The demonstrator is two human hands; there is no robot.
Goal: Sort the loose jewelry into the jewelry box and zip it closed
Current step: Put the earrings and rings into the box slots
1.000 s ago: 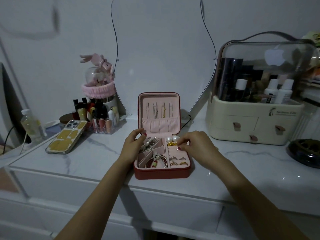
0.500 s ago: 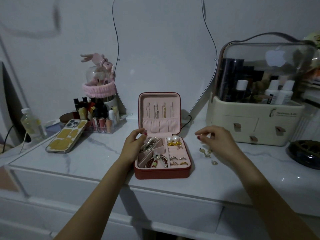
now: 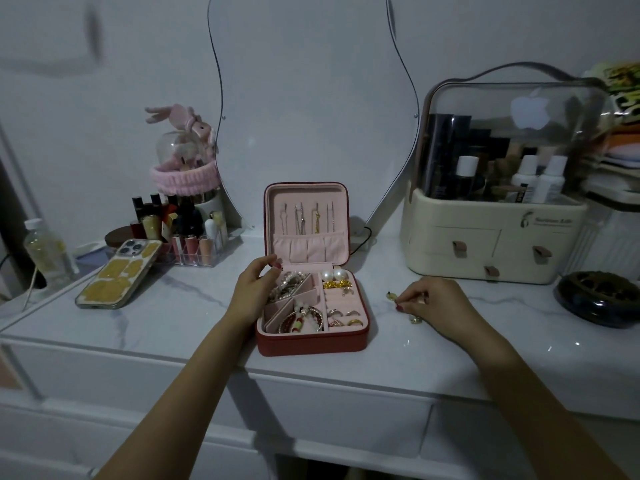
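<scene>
You face a pale wall [image 3: 311, 64] with a wavy-edged mirror [image 3: 304, 109] leaning on it, above a white marble-veined top [image 3: 173, 317] with drawers [image 3: 346, 414] below. At the right stands a cream organizer [image 3: 495, 233] under a clear lid, a dark dish [image 3: 599, 297] beside it. At the left lie a phone [image 3: 119, 273], a tray of cosmetics [image 3: 187, 233] and a bottle [image 3: 45, 249]. The red box [image 3: 311, 341] sits open at the middle, its lid upright, rings and bracelets in its pink compartments. Your left hand [image 3: 256, 289] curls over the box's left rim. Your right hand [image 3: 433, 303] pinches a small earring [image 3: 393, 295] on the top, just right of the box.
</scene>
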